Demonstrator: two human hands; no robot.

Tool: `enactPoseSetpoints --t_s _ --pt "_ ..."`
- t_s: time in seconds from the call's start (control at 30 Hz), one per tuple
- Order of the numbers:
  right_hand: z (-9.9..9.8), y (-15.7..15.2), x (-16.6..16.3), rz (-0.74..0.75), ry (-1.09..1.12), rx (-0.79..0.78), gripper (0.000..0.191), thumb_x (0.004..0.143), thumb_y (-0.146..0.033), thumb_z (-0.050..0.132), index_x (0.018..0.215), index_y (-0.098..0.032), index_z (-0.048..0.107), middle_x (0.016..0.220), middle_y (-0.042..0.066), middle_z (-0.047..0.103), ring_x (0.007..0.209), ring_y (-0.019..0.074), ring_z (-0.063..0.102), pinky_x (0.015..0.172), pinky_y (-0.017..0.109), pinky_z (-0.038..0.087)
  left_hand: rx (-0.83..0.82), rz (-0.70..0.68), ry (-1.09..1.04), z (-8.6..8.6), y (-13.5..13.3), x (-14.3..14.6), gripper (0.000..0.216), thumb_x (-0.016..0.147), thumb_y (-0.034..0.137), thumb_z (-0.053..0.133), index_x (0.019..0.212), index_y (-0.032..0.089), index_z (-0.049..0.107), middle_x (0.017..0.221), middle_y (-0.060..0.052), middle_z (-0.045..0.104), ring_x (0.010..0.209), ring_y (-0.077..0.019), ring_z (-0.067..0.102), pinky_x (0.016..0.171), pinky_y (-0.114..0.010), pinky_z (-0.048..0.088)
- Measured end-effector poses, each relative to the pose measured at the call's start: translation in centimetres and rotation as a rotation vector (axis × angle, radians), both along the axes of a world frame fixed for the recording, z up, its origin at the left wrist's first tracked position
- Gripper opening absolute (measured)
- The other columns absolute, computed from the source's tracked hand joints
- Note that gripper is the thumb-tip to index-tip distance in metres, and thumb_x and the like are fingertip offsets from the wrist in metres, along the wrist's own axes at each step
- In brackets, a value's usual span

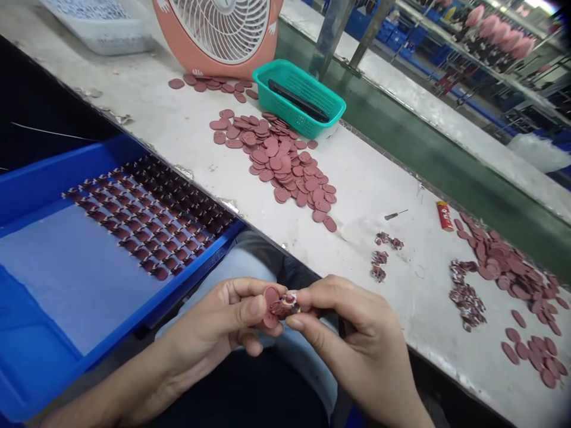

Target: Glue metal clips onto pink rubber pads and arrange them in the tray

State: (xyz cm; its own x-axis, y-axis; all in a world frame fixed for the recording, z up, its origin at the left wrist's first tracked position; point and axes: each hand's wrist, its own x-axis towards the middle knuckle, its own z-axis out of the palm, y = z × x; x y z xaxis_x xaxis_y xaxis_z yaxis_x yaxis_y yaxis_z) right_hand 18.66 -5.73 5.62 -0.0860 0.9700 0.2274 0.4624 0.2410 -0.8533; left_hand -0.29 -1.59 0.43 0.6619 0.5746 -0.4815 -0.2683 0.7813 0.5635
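Between thumb and fingers, my left hand point(232, 315) grips a flat reddish-brown oval disc point(270, 297). A small painted figurine point(288, 304), brown with white and dark parts, is pinched by my right hand point(348, 333). The two pieces touch, held above my lap; fingers partly hide where they meet. Beyond my hands, a large heap of the same oval discs point(276, 157) lies on the table. Some small figurines point(379, 266) sit on the tabletop past my right hand, with a further cluster of figurines point(466, 297) farther right.
On the left, a blue tray point(100, 351) holds rows of figurines on discs. A green basket point(298, 98) with a black bar stands before an orange fan point(218, 30). A thin tool point(395, 214), a red tube point(444, 216) and more discs point(513, 261) lie on the right.
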Motion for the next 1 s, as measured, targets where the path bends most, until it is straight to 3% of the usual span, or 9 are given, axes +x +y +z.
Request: enactPoseSetpoints --t_s 0.27,0.6,1.0 --pt "0.06 0.20 0.05 0.042 -0.012 0.025 0.012 0.086 -0.010 0.077 0.096 -0.017 0.075 0.075 -0.002 0.074 0.066 0.0069 0.067 0.063 0.016 0.053 -0.037 0.039 0.035 -0.11 -0.19 -0.04 0.039 0.064 0.053 0.093 0.074 0.019 0.078 0.065 0.001 0.063 0.061 -0.0093 0.058 0.046 -0.010 0.047" --pt "0.65 0.68 -0.13 0.133 -0.083 0.069 0.012 0.090 -0.009 0.074 0.098 -0.017 0.073 0.086 -0.002 0.078 0.074 0.0070 0.070 0.070 0.017 0.055 -0.073 0.044 0.021 0.00 -0.24 -0.27 0.036 0.066 0.049 0.093 0.085 0.020 0.082 0.067 0.000 0.065 0.061 -0.0086 0.059 0.047 -0.010 0.047" --pt "0.56 0.56 -0.72 0.178 -0.102 0.108 0.015 0.086 -0.004 0.074 0.099 -0.012 0.073 0.084 0.000 0.076 0.074 0.0070 0.069 0.073 0.016 0.056 -0.065 0.065 -0.089 -0.20 -0.57 -0.35 0.024 0.074 0.040 0.091 0.083 0.019 0.082 0.077 -0.002 0.074 0.067 -0.0088 0.063 0.058 -0.012 0.050"
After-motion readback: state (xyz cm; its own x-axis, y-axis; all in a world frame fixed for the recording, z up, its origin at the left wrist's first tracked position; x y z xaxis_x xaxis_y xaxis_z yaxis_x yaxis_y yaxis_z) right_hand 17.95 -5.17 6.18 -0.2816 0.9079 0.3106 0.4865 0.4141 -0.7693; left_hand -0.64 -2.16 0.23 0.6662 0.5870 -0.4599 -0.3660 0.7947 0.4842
